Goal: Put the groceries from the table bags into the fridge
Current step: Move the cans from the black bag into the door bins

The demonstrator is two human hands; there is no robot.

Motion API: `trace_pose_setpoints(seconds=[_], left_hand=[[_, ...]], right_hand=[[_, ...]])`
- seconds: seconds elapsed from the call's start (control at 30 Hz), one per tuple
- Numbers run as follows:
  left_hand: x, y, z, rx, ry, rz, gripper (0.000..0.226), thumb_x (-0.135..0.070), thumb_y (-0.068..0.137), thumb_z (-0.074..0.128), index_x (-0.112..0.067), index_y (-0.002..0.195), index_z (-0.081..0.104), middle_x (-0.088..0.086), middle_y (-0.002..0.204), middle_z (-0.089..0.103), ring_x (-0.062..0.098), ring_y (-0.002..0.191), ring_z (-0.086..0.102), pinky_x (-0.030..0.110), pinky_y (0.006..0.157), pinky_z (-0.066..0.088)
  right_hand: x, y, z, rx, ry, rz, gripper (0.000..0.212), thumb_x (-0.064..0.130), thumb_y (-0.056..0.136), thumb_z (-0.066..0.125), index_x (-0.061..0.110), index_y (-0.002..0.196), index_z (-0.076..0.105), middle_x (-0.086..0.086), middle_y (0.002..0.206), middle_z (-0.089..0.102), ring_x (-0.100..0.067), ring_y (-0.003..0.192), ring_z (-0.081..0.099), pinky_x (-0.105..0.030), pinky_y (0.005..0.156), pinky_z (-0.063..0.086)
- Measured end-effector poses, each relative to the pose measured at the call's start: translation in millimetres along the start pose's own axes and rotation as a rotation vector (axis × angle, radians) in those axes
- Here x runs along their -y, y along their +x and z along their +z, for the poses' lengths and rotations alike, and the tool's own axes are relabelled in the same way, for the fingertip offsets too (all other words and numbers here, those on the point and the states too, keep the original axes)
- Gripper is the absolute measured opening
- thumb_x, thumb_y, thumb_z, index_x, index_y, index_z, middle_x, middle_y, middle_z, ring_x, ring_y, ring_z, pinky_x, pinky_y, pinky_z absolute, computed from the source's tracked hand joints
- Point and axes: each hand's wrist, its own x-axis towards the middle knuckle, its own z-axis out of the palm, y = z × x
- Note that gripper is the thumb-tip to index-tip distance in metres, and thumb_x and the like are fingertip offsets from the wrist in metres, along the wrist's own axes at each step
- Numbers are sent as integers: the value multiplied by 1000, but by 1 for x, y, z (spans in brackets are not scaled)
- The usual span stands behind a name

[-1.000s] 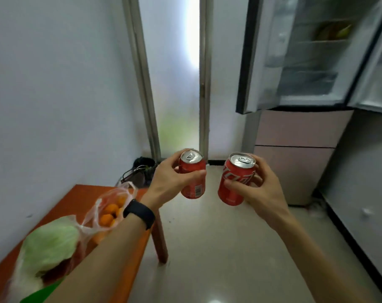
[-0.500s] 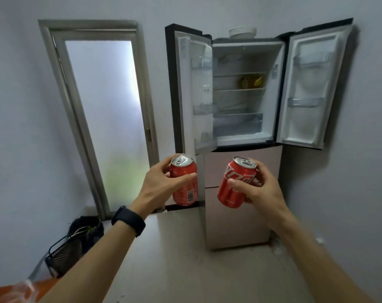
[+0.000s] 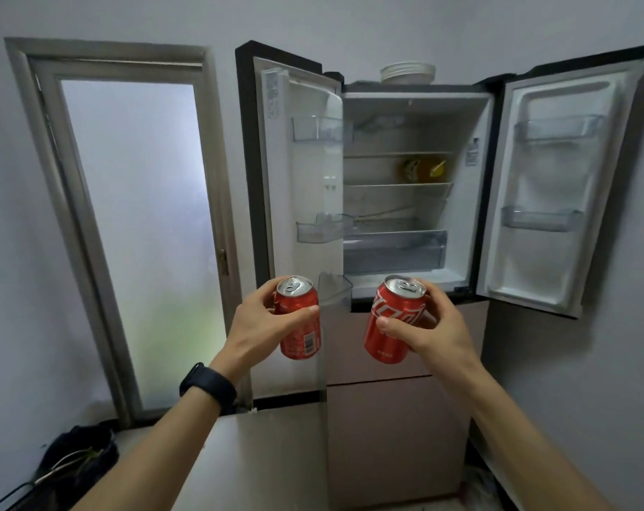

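**Grey corner, fridge open, one can in each hand**

Grey wall fills the background, with a frosted glass door at the left and the fridge just beside it. Both upper doors of the fridge stand open. The left door swings out toward the camera and the right door opens against the wall. Each door carries clear bins, and I see nothing in them. Inside, a yellow thing lies on the middle shelf, too blurred to name, and a clear drawer sits low. A white dish rests on top of the fridge.

The left hand, with a black wristband on its wrist, grips the left can with fingers curled round it. The right hand grips the right can in the same way. Both cans are red, held upright or nearly so, apart from each other, in the air before the fridge and outside it. The lowest bin of the left door shows between them. The edge of the left door stands between the left can and the shelves.

A black bag lies on the floor at the lower left.
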Motion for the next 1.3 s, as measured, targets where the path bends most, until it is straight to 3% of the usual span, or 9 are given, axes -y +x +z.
trace_pose_setpoints(seconds=[0.17,0.33,0.5,0.63,0.73,0.83,1.0,1.2,1.3], left_hand=[[35,65,28,-71,25,-25,57,-36,72,85,-35,123,60,-13,113,67,10,102,65,20,80,54],[61,128,64,-169,41,-70,58,-37,73,84,-33,124,58,-13,115,65,10,102,64,19,78,53],[75,181,109,-260,68,-110,50,-37,73,85,-45,113,55,-20,109,63,-2,97,61,15,75,50],[94,208,139,-343,137,-150,57,-38,73,85,-43,120,53,-20,110,63,-6,97,61,18,80,52],[108,220,152,-407,204,-184,64,-45,71,84,-40,124,50,-23,108,61,-10,96,59,19,84,50],[120,229,160,-467,242,-212,50,-44,72,84,-44,109,50,-23,102,62,-14,89,60,19,81,51],[138,242,167,-484,296,-252,58,-45,73,83,-41,117,45,-21,106,60,-3,98,61,30,91,54],[159,251,171,-457,398,-322,64,-45,76,80,-29,128,46,-6,122,57,13,108,60,37,97,53],[161,255,170,-444,507,-384,72,-41,77,80,-23,137,43,5,134,42,24,117,54,40,102,48]], right_hand=[[-42,74,-12,41,29,7,71,17,68,88,45,121,49,13,121,59,-4,106,61,-18,77,51],[-93,158,-21,124,61,33,71,23,65,88,35,124,52,7,122,63,-7,106,63,-29,85,55],[-139,243,-30,237,108,43,71,28,61,88,39,121,51,9,122,62,-9,111,62,-38,93,56],[-167,297,-28,329,174,23,72,14,70,87,32,129,49,11,124,61,-5,111,61,-18,79,55],[-182,322,-21,387,215,10,73,15,68,88,38,126,49,14,124,60,-1,111,60,-11,75,52],[-197,338,-12,418,214,-4,71,11,70,88,38,124,51,17,121,58,10,103,60,-7,74,49],[-220,357,4,450,137,-39,75,23,71,89,40,131,47,24,125,54,16,109,52,-5,77,46],[-243,376,20,519,100,5,74,19,72,88,35,130,46,25,114,55,18,96,57,-6,76,47],[-253,385,29,555,-22,-27,70,21,69,91,40,121,48,22,114,57,9,101,61,-16,92,49]])
